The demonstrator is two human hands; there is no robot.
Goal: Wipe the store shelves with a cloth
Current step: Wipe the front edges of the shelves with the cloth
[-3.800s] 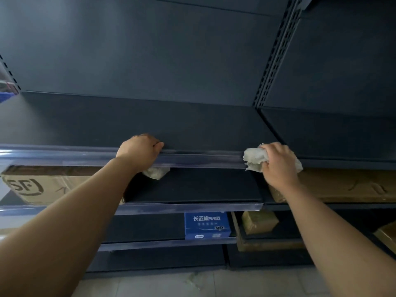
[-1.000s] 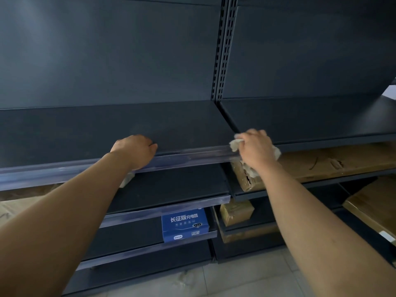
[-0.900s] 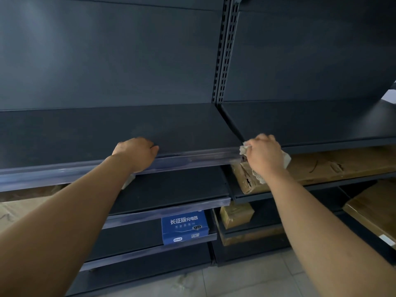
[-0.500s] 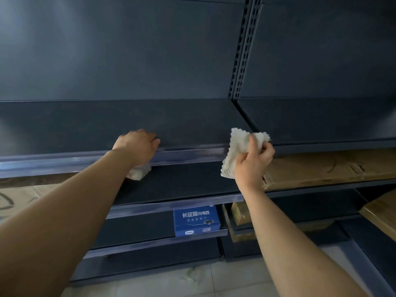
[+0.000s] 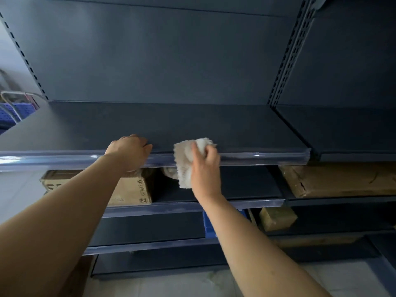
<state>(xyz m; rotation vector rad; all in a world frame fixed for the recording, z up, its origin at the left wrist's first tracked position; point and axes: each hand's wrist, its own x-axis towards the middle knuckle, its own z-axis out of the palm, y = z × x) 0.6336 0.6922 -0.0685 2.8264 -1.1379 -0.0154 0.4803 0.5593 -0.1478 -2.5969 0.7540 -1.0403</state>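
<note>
A dark grey store shelf (image 5: pixel 192 123) runs across the view at chest height, with a clear plastic price strip (image 5: pixel 64 160) along its front edge. My right hand (image 5: pixel 204 168) is shut on a white textured cloth (image 5: pixel 184 163), held just in front of that strip near the shelf's middle. The cloth hangs down past the edge. My left hand (image 5: pixel 128 152) is curled over the same front edge a little to the left. A pale bit of a second cloth (image 5: pixel 133 173) peeks out below its palm.
Lower shelves hold a cardboard box marked SF Express (image 5: pixel 132 189), a long brown box (image 5: pixel 342 181) and a small box (image 5: pixel 276 218). A blue box (image 5: pixel 209 224) sits behind my right forearm. A slotted upright (image 5: pixel 287 52) divides the bays. A blue basket (image 5: pixel 12 112) is far left.
My right hand lifted the cloth off the shelf edge by the upright and carried it left, closer to my left hand. The left hand stayed on the edge. The view swung left.
</note>
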